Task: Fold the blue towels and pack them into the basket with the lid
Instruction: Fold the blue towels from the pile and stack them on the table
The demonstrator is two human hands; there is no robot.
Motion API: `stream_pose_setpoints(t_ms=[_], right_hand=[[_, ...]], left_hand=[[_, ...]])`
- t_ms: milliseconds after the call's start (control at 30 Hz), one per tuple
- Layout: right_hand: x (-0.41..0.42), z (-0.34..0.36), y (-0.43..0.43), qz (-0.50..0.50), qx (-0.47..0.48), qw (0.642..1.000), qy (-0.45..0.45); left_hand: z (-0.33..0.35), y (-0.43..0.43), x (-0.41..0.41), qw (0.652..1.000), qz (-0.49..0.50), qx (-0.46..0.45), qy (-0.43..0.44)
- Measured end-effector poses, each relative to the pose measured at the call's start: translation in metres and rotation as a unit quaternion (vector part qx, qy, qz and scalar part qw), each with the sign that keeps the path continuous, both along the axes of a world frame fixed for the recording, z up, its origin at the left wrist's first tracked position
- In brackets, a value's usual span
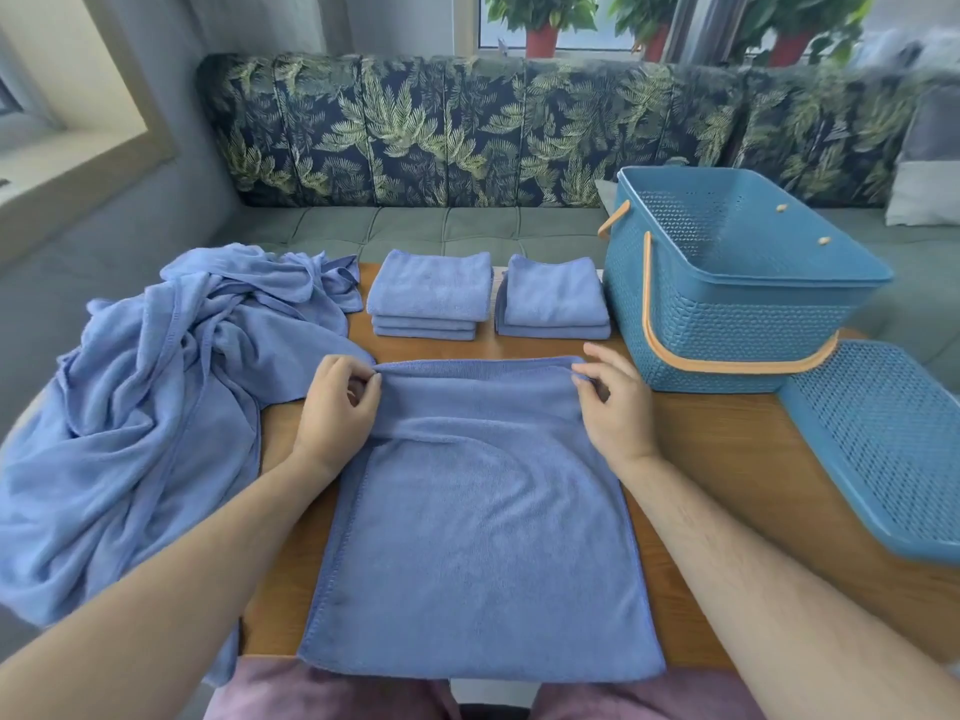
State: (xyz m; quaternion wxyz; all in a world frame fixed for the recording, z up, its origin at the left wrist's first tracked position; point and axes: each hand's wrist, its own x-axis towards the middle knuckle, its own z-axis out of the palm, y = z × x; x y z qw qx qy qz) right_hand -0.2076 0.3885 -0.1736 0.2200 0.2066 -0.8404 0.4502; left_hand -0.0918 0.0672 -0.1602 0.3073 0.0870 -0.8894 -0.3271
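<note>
Both hands are down on the towel (483,537), which lies spread flat across the middle of the table (727,459), its near hem hanging just over the near edge. The left hand (337,402) pinches the towel's far left corner between thumb and curled fingers. The right hand (615,402) does the same at the far right corner, thumb and forefinger nipped on the cloth and the other fingers raised loose above it. The far hem is drawn straight between the two hands, and a soft crease crosses the towel just nearer than the knuckles.

Off to the left, a crumpled pile (156,381) of blue cloth covers the table's left edge and spills over it. Along the far edge sit two folded lots side by side: the taller stack (431,293) on the left, the shorter stack (553,304) just beside it on the right. At the far right corner stands the basket (727,314), blue and open-topped, with its orange handle (727,363) dropped down against the near wall. The lid (883,449) lies flat just beside it along the right edge, overhanging the table. Behind it all runs a leaf-patterned sofa (467,132).
</note>
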Motion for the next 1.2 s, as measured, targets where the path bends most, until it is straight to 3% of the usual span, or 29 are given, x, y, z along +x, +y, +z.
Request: stream_pose_setpoints(t_ms=[67, 333, 600, 867, 1033, 1200], right_hand=[[0.003, 0.006, 0.001, 0.007, -0.017, 0.999, -0.048], [0.004, 0.088, 0.007, 0.011, -0.070, 0.992, -0.100], [0.011, 0.181, 0.010, 0.038, -0.125, 0.987, -0.091], [0.040, 0.269, 0.025, 0.069, -0.110, 0.990, -0.049], [0.063, 0.324, 0.047, 0.088, -0.056, 0.995, 0.009], [0.069, 0.342, 0.049, 0.067, -0.017, 0.998, -0.004]], left_hand=[[0.007, -0.001, 0.004, 1.000, 0.001, 0.023, -0.008], [0.094, -0.011, 0.009, 0.989, -0.008, 0.146, -0.031], [0.189, -0.020, 0.013, 0.974, -0.046, 0.221, 0.000], [0.271, -0.015, 0.043, 0.992, -0.050, 0.100, 0.050], [0.321, -0.014, 0.071, 0.980, -0.114, 0.140, 0.087], [0.343, 0.001, 0.076, 0.998, -0.042, -0.042, 0.024]])
